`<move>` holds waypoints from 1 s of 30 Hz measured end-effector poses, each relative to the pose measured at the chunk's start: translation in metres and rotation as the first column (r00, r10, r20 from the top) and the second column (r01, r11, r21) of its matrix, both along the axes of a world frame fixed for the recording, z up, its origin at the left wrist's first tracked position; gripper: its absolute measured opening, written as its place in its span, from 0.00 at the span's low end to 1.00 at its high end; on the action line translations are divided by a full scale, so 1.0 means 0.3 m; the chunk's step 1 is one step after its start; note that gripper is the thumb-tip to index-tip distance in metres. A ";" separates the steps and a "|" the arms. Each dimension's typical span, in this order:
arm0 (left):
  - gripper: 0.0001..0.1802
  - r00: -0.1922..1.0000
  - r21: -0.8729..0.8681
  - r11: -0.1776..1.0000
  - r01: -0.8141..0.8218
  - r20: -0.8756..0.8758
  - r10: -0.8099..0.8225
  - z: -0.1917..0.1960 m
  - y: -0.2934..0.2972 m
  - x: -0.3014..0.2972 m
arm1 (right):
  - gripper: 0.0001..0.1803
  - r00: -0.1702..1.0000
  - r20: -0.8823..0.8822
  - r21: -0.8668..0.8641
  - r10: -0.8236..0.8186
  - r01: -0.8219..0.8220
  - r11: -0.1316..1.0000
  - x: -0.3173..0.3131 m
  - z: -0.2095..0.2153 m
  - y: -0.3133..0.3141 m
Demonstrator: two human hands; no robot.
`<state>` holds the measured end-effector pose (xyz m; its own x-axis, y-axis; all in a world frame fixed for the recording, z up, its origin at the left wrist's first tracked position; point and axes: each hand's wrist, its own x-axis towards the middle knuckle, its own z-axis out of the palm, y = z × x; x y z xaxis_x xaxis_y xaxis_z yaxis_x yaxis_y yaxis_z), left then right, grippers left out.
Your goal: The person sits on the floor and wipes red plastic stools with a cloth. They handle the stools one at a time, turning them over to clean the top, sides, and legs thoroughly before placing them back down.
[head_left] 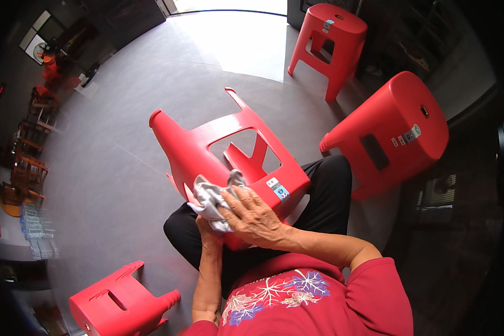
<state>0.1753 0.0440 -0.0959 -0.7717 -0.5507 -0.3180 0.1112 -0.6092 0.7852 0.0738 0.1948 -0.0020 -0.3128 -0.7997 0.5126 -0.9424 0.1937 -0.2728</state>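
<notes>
A red plastic stool (186, 150) lies tipped on my lap, its legs pointing away from me and its seat end close to my body. One side has a large opening, and a small sticker (278, 190) sits near the seat end. My right hand (255, 218) grips a crumpled grey-white cloth (207, 196), its fingers bent over it against the stool's left side. Beside it, my left hand (206, 227) is at the cloth's lower edge; the cloth and my right hand cover its fingers, so its grip is hidden.
Red stools stand upright at the right (397, 123), the far right (333, 47) and the near left (115, 302). Wooden furniture (31, 143) and clear-wrapped packs (36, 229) line the left side. Bright light falls on the grey floor (112, 112) by the far doorway.
</notes>
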 end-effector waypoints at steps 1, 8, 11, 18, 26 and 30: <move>0.24 0.998 -0.002 0.998 -0.057 0.040 0.057 -0.015 0.000 -0.001 | 0.20 0.998 0.035 0.008 -0.043 0.043 0.999 -0.007 -0.002 0.030; 0.21 0.993 0.118 0.986 -0.118 0.027 0.116 0.027 -0.014 -0.040 | 0.20 0.822 0.337 0.155 -0.459 0.433 0.888 -0.265 -0.169 0.237; 0.20 0.992 0.141 0.982 -0.126 0.043 0.121 0.051 -0.016 -0.047 | 0.21 0.591 0.647 0.303 -0.482 0.381 0.874 -0.286 -0.136 0.307; 0.24 0.995 0.189 0.982 0.013 -0.099 0.006 0.039 -0.044 -0.032 | 0.25 0.955 0.211 -0.027 -0.208 0.218 0.976 0.031 -0.101 0.182; 0.24 0.991 0.265 0.959 -0.102 -0.061 0.122 0.062 -0.063 -0.080 | 0.28 0.938 0.074 -0.120 -0.338 0.345 0.931 -0.157 -0.195 0.175; 0.24 0.994 0.223 0.974 -0.026 -0.094 0.048 0.049 -0.089 -0.058 | 0.25 0.787 0.540 0.127 -0.299 0.275 0.953 -0.393 -0.223 0.210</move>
<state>0.1580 0.0173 -0.0813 -0.7855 -0.5040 -0.3591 0.2065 -0.7604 0.6157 -0.0441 0.2579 -0.0689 -0.7491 -0.6440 0.1556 -0.5372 0.4529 -0.7116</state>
